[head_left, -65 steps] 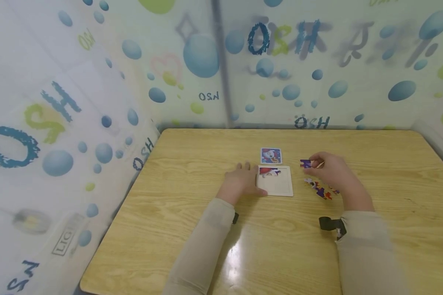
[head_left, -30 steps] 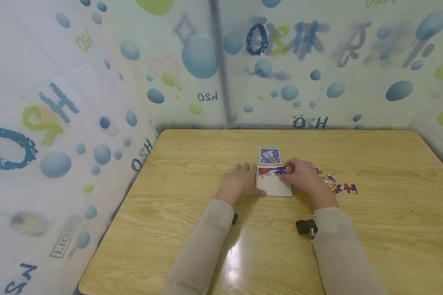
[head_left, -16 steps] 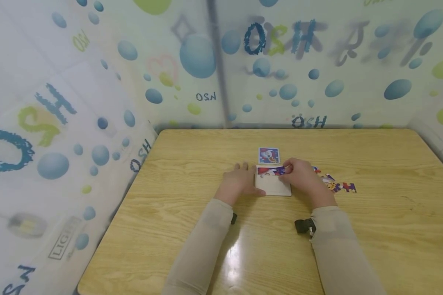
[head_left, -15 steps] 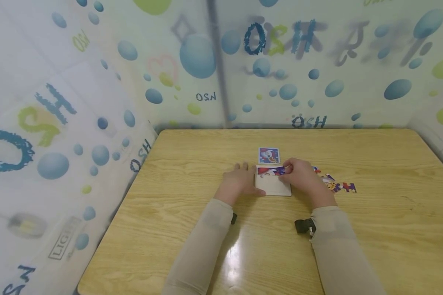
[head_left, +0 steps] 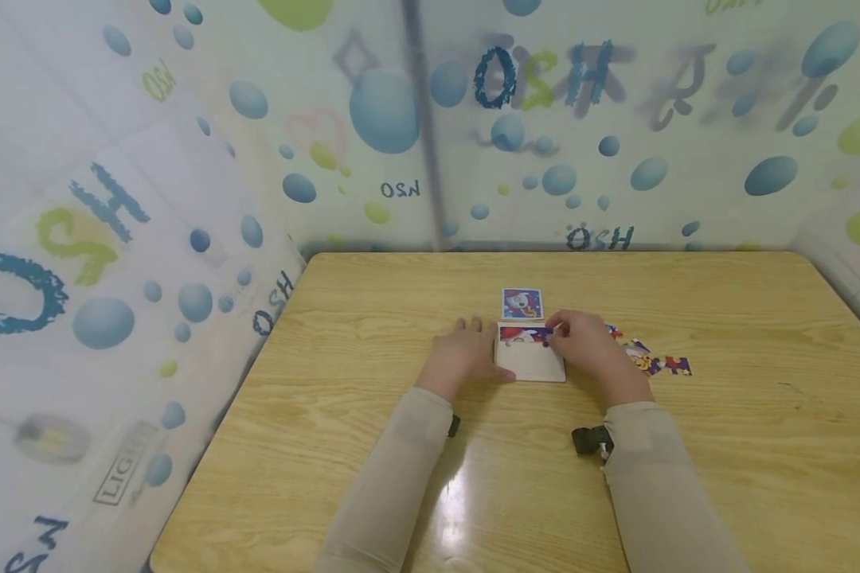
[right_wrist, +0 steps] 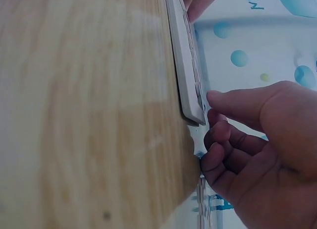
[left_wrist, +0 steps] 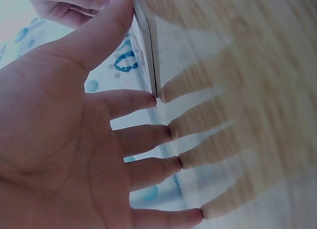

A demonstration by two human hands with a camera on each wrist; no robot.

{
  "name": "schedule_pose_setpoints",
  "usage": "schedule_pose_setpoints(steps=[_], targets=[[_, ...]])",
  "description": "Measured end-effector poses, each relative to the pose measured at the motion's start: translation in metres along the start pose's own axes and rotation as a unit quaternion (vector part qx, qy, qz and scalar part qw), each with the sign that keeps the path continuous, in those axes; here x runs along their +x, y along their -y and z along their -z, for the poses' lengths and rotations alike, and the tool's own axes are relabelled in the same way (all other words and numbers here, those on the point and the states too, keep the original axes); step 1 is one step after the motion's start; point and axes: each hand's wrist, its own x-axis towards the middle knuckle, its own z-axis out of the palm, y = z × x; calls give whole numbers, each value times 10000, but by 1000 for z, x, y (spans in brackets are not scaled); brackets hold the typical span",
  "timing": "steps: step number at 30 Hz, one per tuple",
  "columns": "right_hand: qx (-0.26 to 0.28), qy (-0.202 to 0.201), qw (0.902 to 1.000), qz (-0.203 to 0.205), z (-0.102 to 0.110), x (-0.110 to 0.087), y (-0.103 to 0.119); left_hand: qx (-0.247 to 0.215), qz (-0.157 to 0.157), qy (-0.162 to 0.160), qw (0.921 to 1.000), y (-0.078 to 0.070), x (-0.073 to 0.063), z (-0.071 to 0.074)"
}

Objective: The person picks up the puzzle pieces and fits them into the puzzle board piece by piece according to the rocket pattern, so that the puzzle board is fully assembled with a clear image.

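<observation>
A white puzzle tray (head_left: 533,364) lies flat on the table, with a row of joined picture pieces (head_left: 517,333) along its far edge. My left hand (head_left: 462,352) steadies the tray from the left, fingers spread on the table and thumb at its near edge. In the left wrist view the thumb runs along the side of the tray (left_wrist: 147,40). At the tray's far right corner, my right hand (head_left: 589,342) pinches a purple puzzle piece (head_left: 546,338) at the row's end. The right wrist view shows its thumb tip (right_wrist: 214,97) at the tray's corner, other fingers curled.
A square picture card (head_left: 522,303) lies just beyond the tray. Several loose puzzle pieces (head_left: 677,365) are scattered to the right, partly behind the right hand. The wooden table (head_left: 330,358) meets patterned walls at its back and left.
My right hand has carried the purple piece from the right onto the tray's far right corner; its fingertips have since shifted slightly over it. The left hand has stayed on the tray's left edge.
</observation>
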Motion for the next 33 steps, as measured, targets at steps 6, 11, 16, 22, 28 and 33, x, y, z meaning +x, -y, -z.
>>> schedule_pose_setpoints(steps=[6,11,16,22,28,33], targets=[[-81,2,10000,-22,-1,0,1,39,7,41,10000,0,0,1],[-119,115,9997,-175,-2,2,2,31,1,37,10000,0,0,0],[-67,186,9993,-322,-3,5,0,30,-7,9,10000,0,1,0],[-32,236,9988,-425,-2,7,-1,5,-23,25,10000,1,0,0],[-52,251,9990,-377,-2,5,1,-10,-27,41,10000,0,0,0],[-90,158,9994,-294,1,2,2,-50,-30,21,10000,1,1,-2]])
